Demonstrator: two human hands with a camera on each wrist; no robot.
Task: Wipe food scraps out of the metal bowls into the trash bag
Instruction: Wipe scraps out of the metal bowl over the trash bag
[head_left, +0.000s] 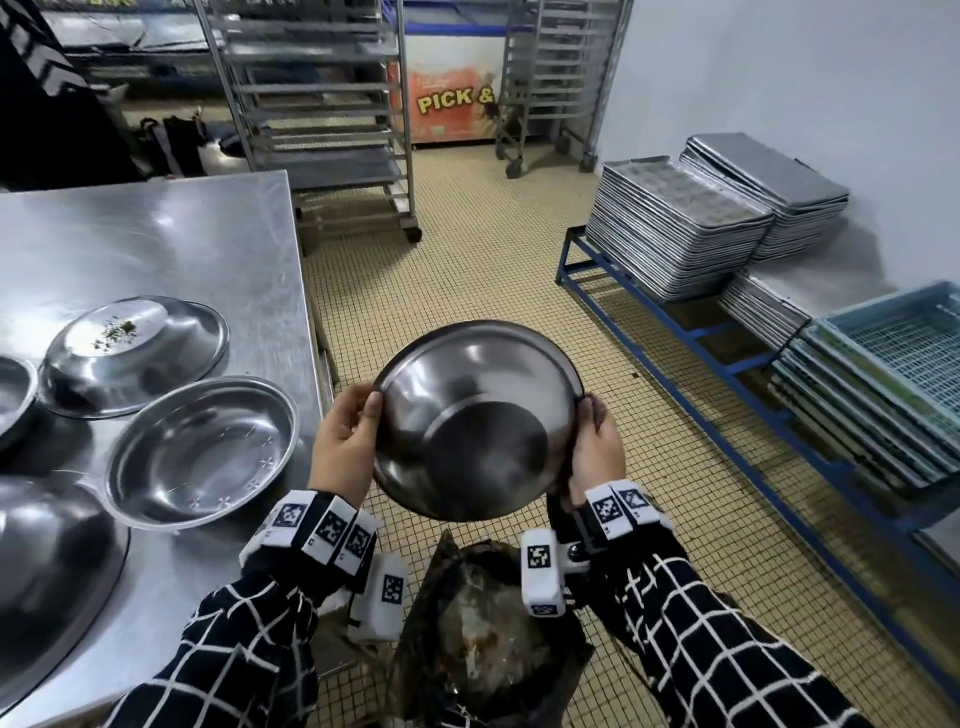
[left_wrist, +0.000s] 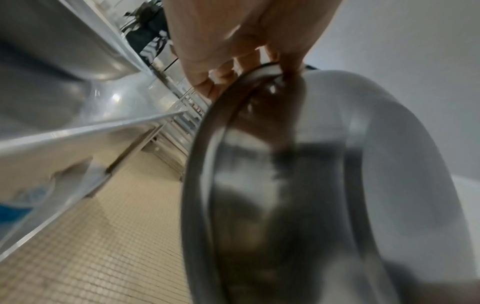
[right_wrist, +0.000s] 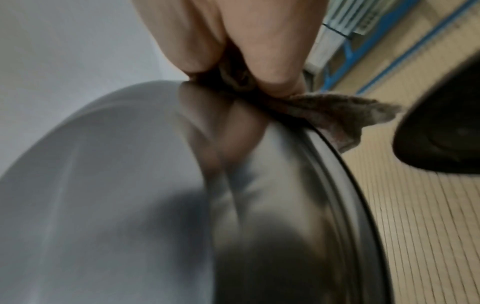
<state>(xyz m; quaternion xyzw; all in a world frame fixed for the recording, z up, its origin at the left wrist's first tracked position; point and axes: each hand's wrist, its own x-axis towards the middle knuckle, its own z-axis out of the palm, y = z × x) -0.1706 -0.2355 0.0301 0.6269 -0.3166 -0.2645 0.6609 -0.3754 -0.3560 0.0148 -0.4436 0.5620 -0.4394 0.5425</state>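
A metal bowl (head_left: 475, 415) hangs tilted toward me above the open black trash bag (head_left: 483, 634); its inside looks clean. My left hand (head_left: 345, 436) pinches the bowl's left rim, thumb inside, fingers behind, as the left wrist view shows on the bowl (left_wrist: 298, 185). My right hand (head_left: 597, 447) grips the right rim together with a brownish cloth (right_wrist: 337, 115) pressed against the bowl (right_wrist: 155, 185). On the steel table (head_left: 156, 234) lie other bowls: an upturned one with green scraps (head_left: 132, 353) on its base and an upright one (head_left: 202, 449).
Parts of two more bowls (head_left: 47, 571) show at the table's left edge. Stacked metal trays (head_left: 691, 228) and blue crates (head_left: 893, 384) sit on a blue rack at the right. Wheeled shelf racks (head_left: 322, 114) stand at the back. Tiled floor lies between.
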